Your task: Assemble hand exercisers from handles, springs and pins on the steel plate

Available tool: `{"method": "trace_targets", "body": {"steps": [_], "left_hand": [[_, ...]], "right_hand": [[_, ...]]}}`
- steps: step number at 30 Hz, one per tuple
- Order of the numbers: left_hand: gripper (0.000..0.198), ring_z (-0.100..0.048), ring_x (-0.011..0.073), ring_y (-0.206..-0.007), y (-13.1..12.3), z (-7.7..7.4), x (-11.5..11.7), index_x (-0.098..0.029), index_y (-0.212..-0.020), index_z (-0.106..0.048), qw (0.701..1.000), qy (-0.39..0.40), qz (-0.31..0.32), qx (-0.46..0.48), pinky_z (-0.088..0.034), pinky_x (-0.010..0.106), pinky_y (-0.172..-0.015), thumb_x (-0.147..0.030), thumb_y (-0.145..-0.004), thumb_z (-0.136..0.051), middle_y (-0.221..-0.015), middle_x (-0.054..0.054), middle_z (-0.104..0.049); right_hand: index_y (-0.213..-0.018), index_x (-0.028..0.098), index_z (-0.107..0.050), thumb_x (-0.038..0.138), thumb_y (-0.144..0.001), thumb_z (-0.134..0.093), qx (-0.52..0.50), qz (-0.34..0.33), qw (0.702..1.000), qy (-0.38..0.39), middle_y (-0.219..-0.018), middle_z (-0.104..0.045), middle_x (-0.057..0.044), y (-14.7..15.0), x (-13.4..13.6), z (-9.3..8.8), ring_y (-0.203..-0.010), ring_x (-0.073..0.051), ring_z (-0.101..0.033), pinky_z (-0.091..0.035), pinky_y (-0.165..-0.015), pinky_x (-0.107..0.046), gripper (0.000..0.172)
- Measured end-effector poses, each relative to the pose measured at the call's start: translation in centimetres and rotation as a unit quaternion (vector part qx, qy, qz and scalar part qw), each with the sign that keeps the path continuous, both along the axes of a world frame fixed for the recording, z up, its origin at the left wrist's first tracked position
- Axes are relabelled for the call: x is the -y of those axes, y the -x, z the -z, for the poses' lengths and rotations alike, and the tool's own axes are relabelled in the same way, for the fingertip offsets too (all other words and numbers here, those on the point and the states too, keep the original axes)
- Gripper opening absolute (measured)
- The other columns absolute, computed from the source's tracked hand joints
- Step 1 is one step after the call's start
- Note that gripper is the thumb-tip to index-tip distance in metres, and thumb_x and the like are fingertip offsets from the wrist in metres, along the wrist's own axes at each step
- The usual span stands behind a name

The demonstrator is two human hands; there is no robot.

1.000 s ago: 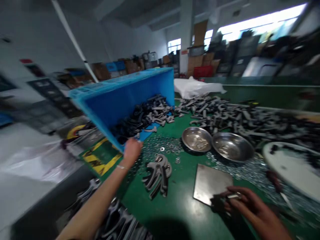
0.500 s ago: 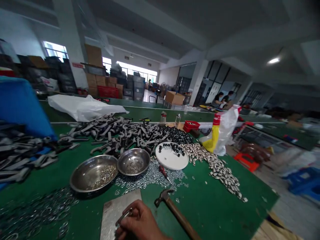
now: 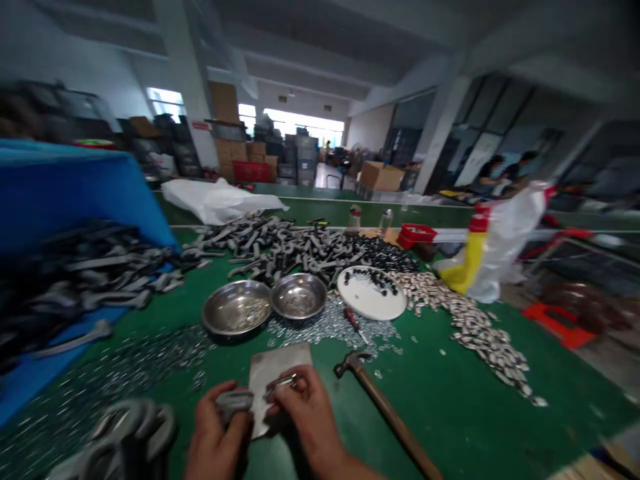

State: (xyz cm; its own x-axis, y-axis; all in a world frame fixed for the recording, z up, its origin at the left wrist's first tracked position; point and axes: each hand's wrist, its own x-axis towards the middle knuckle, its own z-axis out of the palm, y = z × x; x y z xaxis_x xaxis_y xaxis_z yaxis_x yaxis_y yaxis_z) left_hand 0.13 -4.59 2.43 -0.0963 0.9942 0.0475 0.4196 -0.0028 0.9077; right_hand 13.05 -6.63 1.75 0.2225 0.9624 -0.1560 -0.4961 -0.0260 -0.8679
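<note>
My left hand point(image 3: 216, 430) is closed round a grey metal piece point(image 3: 235, 401), left of the metal plate. Over the plate's right side, my right hand point(image 3: 309, 412) pinches a small shiny metal part point(image 3: 284, 382) between thumb and fingers. The flat metal plate point(image 3: 265, 365) lies on the green table under and behind the hands. A claw hammer point(image 3: 385, 403) with a wooden handle rests to the right. Behind the plate stand two steel bowls, a larger one point(image 3: 220, 317) and a smaller one point(image 3: 300, 316), with small metal pieces inside.
Grey wrench-like parts point(image 3: 295, 247) are heaped behind the bowls. A white plate point(image 3: 373, 307) holds black knobs; silver cylinders point(image 3: 480, 327) spread rightward. Left are loose rings point(image 3: 135, 360), a blue bin point(image 3: 85, 193) and more grey parts point(image 3: 130, 433). A red-handled screwdriver point(image 3: 353, 320) lies centrally.
My left hand has come into view with a grey metal piece. The camera view has turned left, so the table's contents appear further right. My right hand still grips the small shiny part.
</note>
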Motion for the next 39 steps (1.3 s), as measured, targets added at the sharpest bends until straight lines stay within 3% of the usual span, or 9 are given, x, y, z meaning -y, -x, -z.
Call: {"method": "trace_targets", "body": {"steps": [7, 10, 14, 19, 22, 24, 27, 31, 39], "left_hand": [[0.04, -0.066, 0.0244, -0.094, -1.4, -1.0, 0.8, -0.016, -0.116, -0.045, 0.993, 0.062, -0.011, 0.096, -0.052, 0.04, -0.085, -0.032, -0.08, -0.05, -0.106, 0.011, -0.064], [0.042, -0.064, 0.0176, -0.075, -1.9, -0.5, 2.0, -0.018, -0.12, -0.044, 0.977, 0.134, 0.082, 0.143, -0.051, 0.03, -0.068, -0.024, -0.079, -0.052, -0.093, 0.005, -0.064], [0.052, -0.049, 0.0069, -0.053, -1.2, -0.4, 3.6, -0.021, -0.125, -0.043, 0.878, 0.264, 0.301, 0.26, -0.038, 0.019, -0.049, -0.018, -0.076, -0.06, -0.086, -0.002, -0.061], [0.038, -0.047, 0.0051, -0.05, 0.3, -0.3, 3.7, -0.017, -0.113, -0.048, 0.797, 0.309, 0.321, 0.408, -0.036, 0.018, -0.048, -0.041, -0.087, -0.061, -0.088, 0.005, -0.066], [0.033, -0.036, 0.0042, -0.04, 0.7, 0.5, 3.3, -0.018, -0.1, -0.045, 0.843, 0.279, 0.194, 0.416, -0.025, 0.017, -0.04, -0.049, -0.091, -0.055, -0.073, 0.001, -0.065], [0.033, -0.042, 0.0047, -0.044, 1.0, 1.0, 3.0, -0.019, -0.094, -0.045, 0.887, 0.213, 0.131, 0.388, -0.031, 0.017, -0.044, -0.05, -0.092, -0.055, -0.077, 0.002, -0.067], [0.036, -0.058, 0.008, -0.059, 1.9, 1.4, 3.0, -0.017, -0.096, -0.049, 0.91, 0.164, 0.153, 0.349, -0.044, 0.021, -0.057, -0.053, -0.094, -0.051, -0.095, 0.007, -0.07], [0.035, -0.059, 0.0087, -0.059, 2.7, 2.1, 3.2, -0.017, -0.099, -0.05, 0.901, 0.191, 0.19, 0.339, -0.043, 0.022, -0.056, -0.052, -0.094, -0.053, -0.101, 0.009, -0.071], [0.025, -0.051, 0.0116, -0.059, 3.0, 2.2, 3.0, -0.019, -0.079, -0.051, 0.962, 0.132, 0.062, 0.232, -0.039, 0.024, -0.06, -0.039, -0.091, -0.06, -0.068, 0.001, -0.067]], "right_hand": [[-0.098, 0.023, -0.062, 0.041, -0.082, -0.074, 0.059, -0.065, 0.996, -0.013, -0.091, -0.07, -0.001, -0.5, 0.7, -1.0, -0.082, -0.018, -0.066, -0.053, -0.076, -0.031, 0.028], [-0.098, 0.023, -0.067, 0.043, -0.08, -0.075, 0.149, -0.069, 0.986, -0.015, -0.094, -0.069, -0.003, -1.4, 0.9, -0.7, -0.09, -0.02, -0.064, -0.049, -0.082, -0.032, 0.028], [-0.091, 0.021, -0.07, 0.044, -0.079, -0.076, 0.179, -0.132, 0.975, 0.0, -0.105, -0.065, -0.005, -3.4, 1.1, -0.6, -0.098, -0.022, -0.06, -0.046, -0.084, -0.032, 0.027], [-0.094, 0.02, -0.069, 0.048, -0.085, -0.069, 0.143, -0.248, 0.958, 0.025, -0.09, -0.065, -0.004, -3.9, 0.3, -0.5, -0.079, -0.019, -0.061, -0.048, -0.07, -0.03, 0.029], [-0.099, 0.019, -0.067, 0.05, -0.093, -0.056, 0.291, -0.268, 0.918, -0.032, -0.088, -0.069, -0.007, -4.1, -2.9, -0.1, -0.076, -0.02, -0.064, -0.051, -0.071, -0.033, 0.033], [-0.103, 0.019, -0.066, 0.046, -0.095, -0.051, 0.43, -0.228, 0.869, -0.087, -0.094, -0.07, -0.009, -4.3, -6.2, 0.3, -0.081, -0.022, -0.066, -0.052, -0.073, -0.035, 0.032], [-0.097, 0.019, -0.068, 0.036, -0.093, -0.053, 0.543, -0.211, 0.801, -0.141, -0.098, -0.069, -0.01, -3.5, -10.9, 0.7, -0.092, -0.025, -0.065, -0.049, -0.084, -0.039, 0.024], [-0.095, 0.017, -0.069, 0.024, -0.093, -0.053, 0.599, -0.253, 0.737, -0.184, -0.1, -0.068, -0.01, 0.2, -14.6, 1.3, -0.096, -0.023, -0.062, -0.045, -0.09, -0.035, 0.018], [-0.1, 0.019, -0.065, 0.019, -0.097, -0.048, 0.67, -0.298, 0.649, -0.201, -0.105, -0.064, -0.009, 7.2, -17.0, 2.7, -0.097, -0.021, -0.06, -0.043, -0.083, -0.029, 0.018]]}}
